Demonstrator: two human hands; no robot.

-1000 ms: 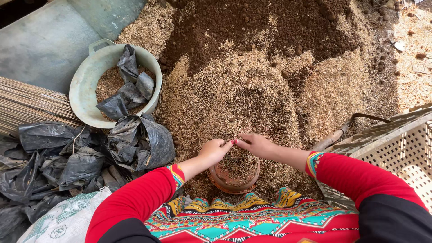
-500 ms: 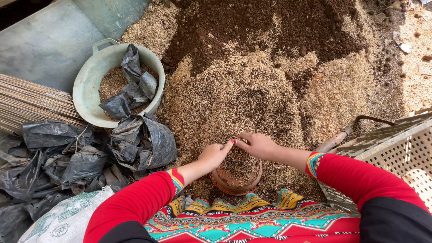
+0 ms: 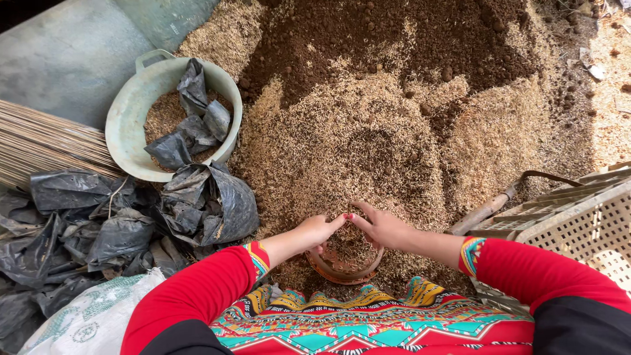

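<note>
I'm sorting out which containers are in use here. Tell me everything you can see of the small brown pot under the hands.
The small brown pot is round, looks like terracotta-coloured plastic or clay, and sits upright, sunk into the husk and soil pile just in front of the person's lap. It is filled nearly to the rim with husk mix. Only its near rim shows; the left hand and right hand rest over its top, fingertips meeting, covering the far side.

An outdoor potting yard: a heap of husk-and-soil mix (image 3: 394,131), black nursery bags (image 3: 85,230), plastic crate (image 3: 578,223).
</note>
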